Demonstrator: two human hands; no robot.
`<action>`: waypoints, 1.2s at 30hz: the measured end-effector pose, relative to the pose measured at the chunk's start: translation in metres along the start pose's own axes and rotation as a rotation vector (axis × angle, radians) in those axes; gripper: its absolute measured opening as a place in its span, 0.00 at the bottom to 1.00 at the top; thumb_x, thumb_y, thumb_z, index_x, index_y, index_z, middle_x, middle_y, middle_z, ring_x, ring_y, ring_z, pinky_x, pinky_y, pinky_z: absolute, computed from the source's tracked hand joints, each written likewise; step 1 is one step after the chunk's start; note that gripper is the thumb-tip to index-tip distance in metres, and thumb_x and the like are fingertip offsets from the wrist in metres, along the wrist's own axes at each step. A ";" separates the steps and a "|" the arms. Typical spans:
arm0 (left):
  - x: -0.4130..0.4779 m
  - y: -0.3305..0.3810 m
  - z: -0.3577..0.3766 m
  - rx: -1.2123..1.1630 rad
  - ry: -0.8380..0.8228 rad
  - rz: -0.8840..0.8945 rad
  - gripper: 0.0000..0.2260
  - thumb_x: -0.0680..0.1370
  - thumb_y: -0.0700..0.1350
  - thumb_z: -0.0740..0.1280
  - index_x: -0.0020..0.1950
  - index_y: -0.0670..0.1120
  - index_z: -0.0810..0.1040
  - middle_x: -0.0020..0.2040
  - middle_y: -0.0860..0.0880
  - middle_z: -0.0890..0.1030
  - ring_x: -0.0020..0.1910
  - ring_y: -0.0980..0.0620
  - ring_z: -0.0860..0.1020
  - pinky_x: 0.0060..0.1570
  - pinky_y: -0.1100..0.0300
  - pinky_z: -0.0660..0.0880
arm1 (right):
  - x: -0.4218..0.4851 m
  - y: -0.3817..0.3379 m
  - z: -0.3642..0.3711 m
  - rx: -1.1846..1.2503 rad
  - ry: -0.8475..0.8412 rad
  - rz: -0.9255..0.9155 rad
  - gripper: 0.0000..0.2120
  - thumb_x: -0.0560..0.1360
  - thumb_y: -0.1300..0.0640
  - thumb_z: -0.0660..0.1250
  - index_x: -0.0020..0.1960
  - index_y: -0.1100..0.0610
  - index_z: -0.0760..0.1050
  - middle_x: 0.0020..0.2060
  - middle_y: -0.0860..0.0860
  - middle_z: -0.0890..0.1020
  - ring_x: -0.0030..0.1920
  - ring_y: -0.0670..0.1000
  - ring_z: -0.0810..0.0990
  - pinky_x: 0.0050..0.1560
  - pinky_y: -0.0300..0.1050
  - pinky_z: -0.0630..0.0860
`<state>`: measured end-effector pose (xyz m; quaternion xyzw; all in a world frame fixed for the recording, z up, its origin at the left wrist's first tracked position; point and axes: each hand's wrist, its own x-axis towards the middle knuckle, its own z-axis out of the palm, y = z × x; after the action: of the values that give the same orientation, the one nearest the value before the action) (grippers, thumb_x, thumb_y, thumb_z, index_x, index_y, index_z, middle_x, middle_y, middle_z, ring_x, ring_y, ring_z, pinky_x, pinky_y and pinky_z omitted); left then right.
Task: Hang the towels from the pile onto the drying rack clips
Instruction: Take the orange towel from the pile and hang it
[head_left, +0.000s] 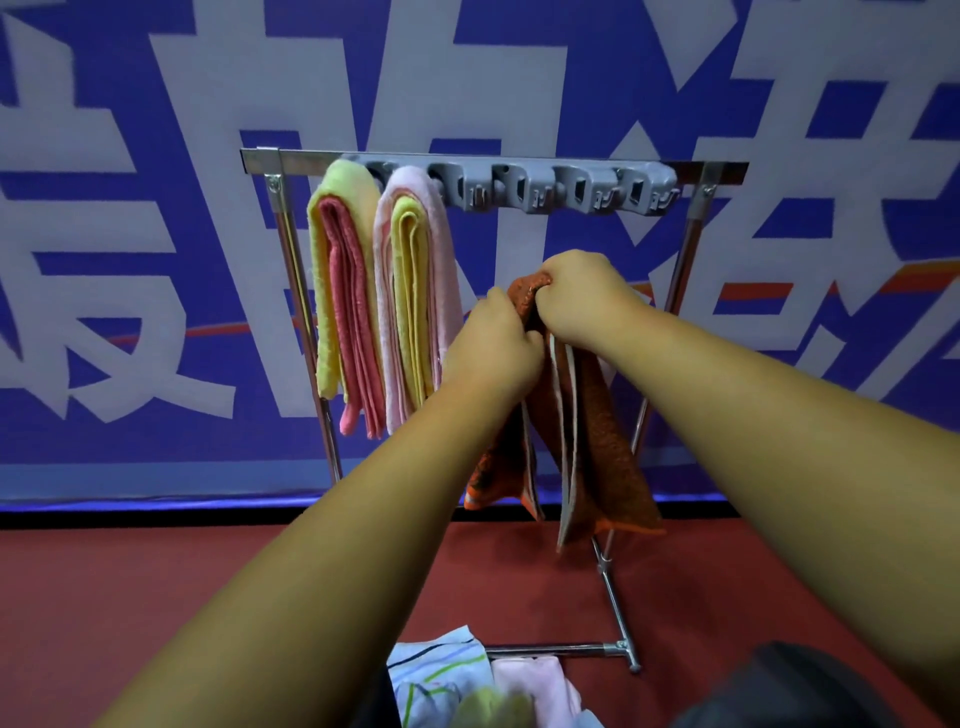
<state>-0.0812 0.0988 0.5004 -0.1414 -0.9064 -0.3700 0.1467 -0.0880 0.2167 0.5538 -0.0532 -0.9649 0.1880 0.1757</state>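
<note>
Towel (597, 441) hangs long axis vertical; left hand (493, 353), right hand (582, 296) grip bunched top

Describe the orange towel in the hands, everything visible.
The orange towel looks like rust-coloured terry with pale grey edging. It is bunched at the top, where the left hand and the right hand both grip it, and its folds hang down loose in front of a rack leg. It sits below the grey clip strip, not in any clip.

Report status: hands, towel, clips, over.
Both grip the orange towel: left hand, right hand, below the clip bar. Two hung towels at left; clips rightward free. More in the pile. Nothing blocking.
</note>
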 end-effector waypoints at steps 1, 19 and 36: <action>0.003 0.001 -0.002 0.074 0.048 0.019 0.12 0.80 0.47 0.66 0.61 0.45 0.71 0.52 0.47 0.77 0.46 0.45 0.78 0.42 0.50 0.75 | 0.000 -0.001 -0.003 0.008 0.004 0.005 0.09 0.79 0.64 0.60 0.43 0.60 0.77 0.44 0.59 0.80 0.38 0.57 0.76 0.34 0.46 0.71; 0.063 0.019 -0.078 0.362 0.283 0.086 0.04 0.83 0.41 0.63 0.56 0.45 0.76 0.53 0.42 0.82 0.53 0.39 0.81 0.46 0.51 0.72 | 0.012 -0.023 0.007 0.174 0.122 0.024 0.06 0.79 0.59 0.64 0.45 0.60 0.76 0.41 0.57 0.79 0.36 0.57 0.77 0.31 0.45 0.68; 0.099 0.021 -0.079 0.454 0.207 0.023 0.10 0.82 0.38 0.64 0.63 0.44 0.74 0.52 0.49 0.76 0.52 0.43 0.77 0.56 0.46 0.80 | 0.071 -0.045 -0.008 0.027 0.221 0.015 0.05 0.81 0.60 0.61 0.46 0.58 0.71 0.46 0.59 0.78 0.39 0.60 0.77 0.35 0.46 0.68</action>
<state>-0.1515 0.0714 0.6045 -0.0764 -0.9447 -0.1678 0.2711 -0.1531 0.1894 0.6004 -0.0783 -0.9366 0.1955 0.2801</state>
